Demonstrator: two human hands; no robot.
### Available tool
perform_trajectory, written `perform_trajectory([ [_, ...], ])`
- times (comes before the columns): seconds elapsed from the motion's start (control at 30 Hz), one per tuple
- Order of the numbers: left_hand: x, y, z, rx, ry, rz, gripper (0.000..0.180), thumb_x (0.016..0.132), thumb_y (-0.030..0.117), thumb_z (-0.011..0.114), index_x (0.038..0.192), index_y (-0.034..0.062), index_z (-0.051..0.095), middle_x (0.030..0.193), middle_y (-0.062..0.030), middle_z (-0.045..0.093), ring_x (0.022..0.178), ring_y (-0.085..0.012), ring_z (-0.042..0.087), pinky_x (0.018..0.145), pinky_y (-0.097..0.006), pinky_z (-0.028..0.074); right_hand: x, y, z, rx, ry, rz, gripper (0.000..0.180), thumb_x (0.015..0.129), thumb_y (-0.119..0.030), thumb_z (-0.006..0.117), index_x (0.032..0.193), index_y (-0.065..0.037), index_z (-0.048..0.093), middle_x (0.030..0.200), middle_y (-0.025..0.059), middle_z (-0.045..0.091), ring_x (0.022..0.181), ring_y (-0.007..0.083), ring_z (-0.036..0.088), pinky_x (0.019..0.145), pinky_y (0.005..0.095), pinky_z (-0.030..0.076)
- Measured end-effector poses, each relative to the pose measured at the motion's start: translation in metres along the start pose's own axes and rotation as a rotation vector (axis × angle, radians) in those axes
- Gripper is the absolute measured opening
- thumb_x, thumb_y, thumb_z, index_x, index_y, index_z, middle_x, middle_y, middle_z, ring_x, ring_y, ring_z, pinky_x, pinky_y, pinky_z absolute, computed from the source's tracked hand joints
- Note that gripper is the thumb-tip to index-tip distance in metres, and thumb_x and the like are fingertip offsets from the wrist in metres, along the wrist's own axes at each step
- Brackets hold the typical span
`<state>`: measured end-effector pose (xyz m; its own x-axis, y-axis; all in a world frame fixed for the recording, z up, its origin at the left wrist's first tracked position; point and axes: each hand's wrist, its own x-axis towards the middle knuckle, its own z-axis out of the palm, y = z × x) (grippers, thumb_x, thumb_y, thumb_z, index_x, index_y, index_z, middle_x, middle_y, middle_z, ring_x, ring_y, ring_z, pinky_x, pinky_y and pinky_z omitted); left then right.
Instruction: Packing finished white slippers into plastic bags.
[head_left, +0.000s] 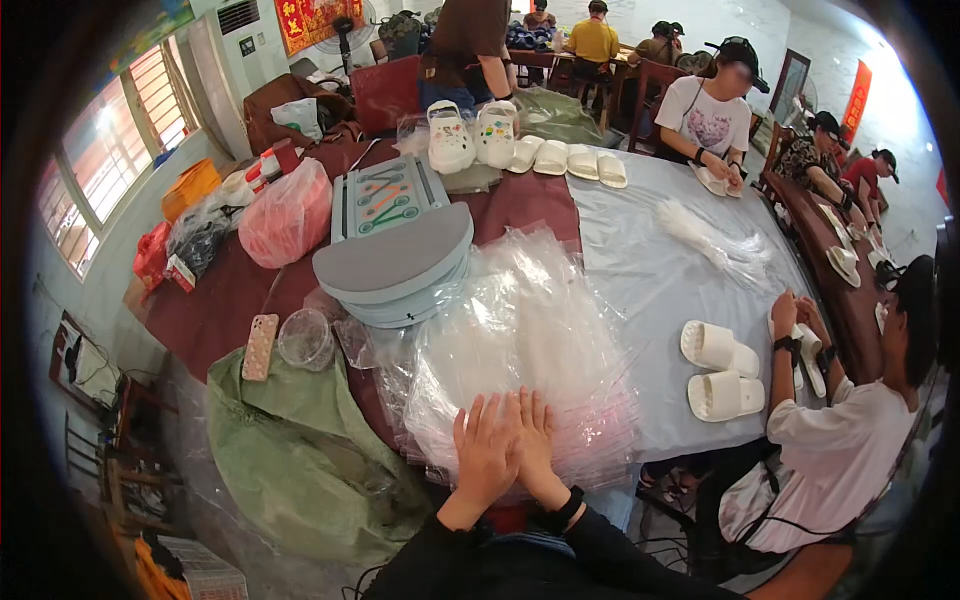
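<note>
A broad stack of clear plastic bags (510, 320) lies in front of me, its near edge pinkish. My left hand (486, 450) rests flat on the near part of the stack, fingers stretched out. Beside it, my right hand (537, 438) also lies on the bags with its fingers straight. The two hands touch, and the left one partly covers the right. Neither holds anything. Just beyond the stack, on its left, are several grey-blue half-round pieces (395, 265) piled up, against a grey case with coloured shapes (390, 200).
White slippers (722, 395) lie at the right, with more slippers (570, 160) and white clogs (473, 138) at the back. A phone (260, 347), a clear tub (306, 338) and a green sack (300, 450) are on my left. Co-workers (840, 430) sit along the right side.
</note>
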<state>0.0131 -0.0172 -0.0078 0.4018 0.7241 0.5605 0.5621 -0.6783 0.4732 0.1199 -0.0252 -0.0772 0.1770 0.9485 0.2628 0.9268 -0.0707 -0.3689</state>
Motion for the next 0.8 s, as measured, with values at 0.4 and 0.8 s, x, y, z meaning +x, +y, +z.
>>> perform_trajectory([
  [0.4, -0.022, -0.036, 0.027, -0.008, -0.146, -0.203, 0.038, 0.093, 0.026, 0.044, 0.122, 0.0042, 0.057, 0.13, -0.0155, 0.051, 0.134, -0.0359, 0.03, 0.112, -0.05, 0.011, 0.007, -0.011, -0.007, 0.08, 0.035, 0.064, 0.055, 0.091, -0.024, 0.047, 0.14, -0.005, 0.033, 0.148, 0.0181, 0.026, 0.138, 0.0357, 0.021, 0.11, 0.0495, 0.017],
  [0.8, -0.015, -0.02, 0.007, -0.118, 0.016, -0.151, 0.043, 0.09, 0.022, 0.051, 0.129, 0.0044, 0.051, 0.144, -0.0293, 0.027, 0.132, -0.0442, 0.029, 0.107, -0.05, 0.023, 0.011, -0.009, -0.029, 0.681, 0.182, 0.209, 0.018, 0.087, -0.005, 0.055, 0.103, -0.003, 0.062, 0.123, 0.0154, 0.056, 0.118, 0.0311, 0.048, 0.1, 0.0394, 0.036],
])
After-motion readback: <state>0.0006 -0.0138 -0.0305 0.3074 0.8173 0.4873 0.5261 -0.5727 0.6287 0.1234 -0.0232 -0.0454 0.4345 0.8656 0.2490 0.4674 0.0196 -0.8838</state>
